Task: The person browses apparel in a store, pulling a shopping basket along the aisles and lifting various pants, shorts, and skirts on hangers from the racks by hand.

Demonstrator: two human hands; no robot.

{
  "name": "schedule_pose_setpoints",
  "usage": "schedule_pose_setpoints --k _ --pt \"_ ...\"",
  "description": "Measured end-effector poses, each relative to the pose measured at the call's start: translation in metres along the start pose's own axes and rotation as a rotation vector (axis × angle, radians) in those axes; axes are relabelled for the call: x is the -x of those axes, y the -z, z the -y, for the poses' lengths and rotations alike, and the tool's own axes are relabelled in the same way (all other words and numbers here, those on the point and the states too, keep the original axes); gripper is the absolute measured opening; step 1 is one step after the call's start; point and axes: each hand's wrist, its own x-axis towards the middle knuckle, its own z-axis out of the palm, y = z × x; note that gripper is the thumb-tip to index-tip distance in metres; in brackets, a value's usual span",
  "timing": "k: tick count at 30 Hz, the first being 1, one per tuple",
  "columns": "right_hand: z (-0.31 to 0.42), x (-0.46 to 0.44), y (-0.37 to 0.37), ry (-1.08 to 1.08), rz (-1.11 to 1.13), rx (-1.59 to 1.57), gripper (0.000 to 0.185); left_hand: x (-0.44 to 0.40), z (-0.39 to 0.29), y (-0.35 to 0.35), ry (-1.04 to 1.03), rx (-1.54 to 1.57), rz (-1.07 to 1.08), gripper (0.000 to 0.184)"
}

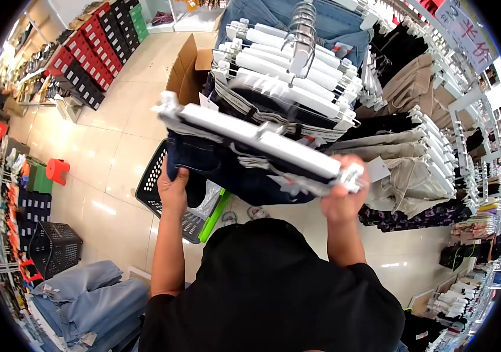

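Note:
Dark blue jeans point(203, 155) hang from a white clip hanger point(262, 141) between my two hands, in front of the rack. My left hand point(174, 185) is closed on the jeans at their left side. At the hanger's right end, my right hand point(345, 190) is wrapped round the clip end, slightly blurred. Behind them, more dark trousers point(250, 105) hang on several white hangers point(297, 82) on a metal rail. Under the jeans, a dark basket point(150, 182) with a bright green part point(214, 216) is partly hidden.
An open cardboard box point(189, 73) stands beside the rack. Beige trousers point(403, 176) hang at the right. On the left are a red stool point(58, 171), a black basket point(55, 249) and light blue jeans point(86, 299). A person point(7, 100) is at the far left.

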Motion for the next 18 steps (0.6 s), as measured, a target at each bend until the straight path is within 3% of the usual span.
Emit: schedule_pose_setpoints --k 3,4,8,10,13,18 --pt "0.020 0.001 -0.031 0.233 0.454 0.152 0.048 0.003 0.037 0.034 0.023 0.290 -0.086 0.028" --pt "0.020 0.000 -0.038 0.340 0.614 0.215 0.043 0.007 0.042 0.044 0.038 0.377 -0.083 0.028" --pt "0.008 0.029 -0.075 0.474 0.742 0.083 0.011 0.034 0.050 0.085 0.118 0.520 -0.181 0.028" --pt "0.002 0.034 -0.080 0.431 0.872 0.033 0.011 0.048 0.046 0.100 0.150 0.511 -0.262 0.028" --pt "-0.007 0.034 -0.083 0.482 0.919 0.057 0.011 0.070 0.041 0.119 0.190 0.477 -0.378 0.028" --pt "-0.014 0.027 -0.085 0.387 1.009 -0.083 0.010 0.101 0.031 0.140 0.222 0.417 -0.557 0.028"
